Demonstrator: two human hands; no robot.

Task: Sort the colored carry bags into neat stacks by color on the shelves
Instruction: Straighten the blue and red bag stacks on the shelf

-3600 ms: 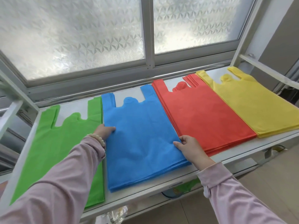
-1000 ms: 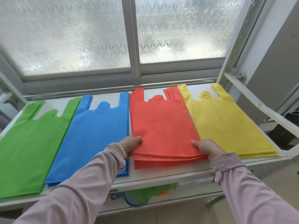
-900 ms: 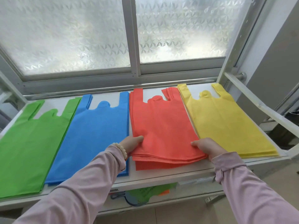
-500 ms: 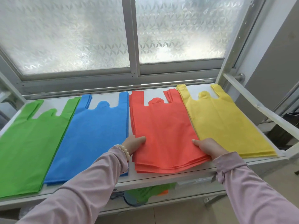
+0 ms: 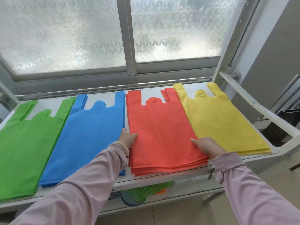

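You face a frosted window (image 5: 65, 33), and below it a white shelf (image 5: 162, 178) runs from side to side. Four stacks of carry bags lie flat on the shelf in a row, handles toward the glass. From your left they are the green stack (image 5: 27, 143), blue stack (image 5: 90, 130), red stack (image 5: 160, 135) and yellow stack (image 5: 215, 117). Green and blue touch along their sides. Only a thin strip of shelf shows between blue and red. The yellow stack lies just beside the red one, angled to the right.

The red stack's near end fans out a little, so the lower bags show their edges at the shelf front.

Both your arms, in pink sleeves (image 5: 90, 181), reach to the red stack. Your right hand (image 5: 206, 146) grasps its right edge, with the thumb lying on top and the fingers hidden below. Your left hand (image 5: 128, 138) grasps its left edge, with the thumb on top and one finger along the gap beside the blue stack.

A pale bead bracelet (image 5: 124, 146) sits on your left wrist. Under the shelf, a bit of green and orange bag (image 5: 146, 190) shows on a lower level.
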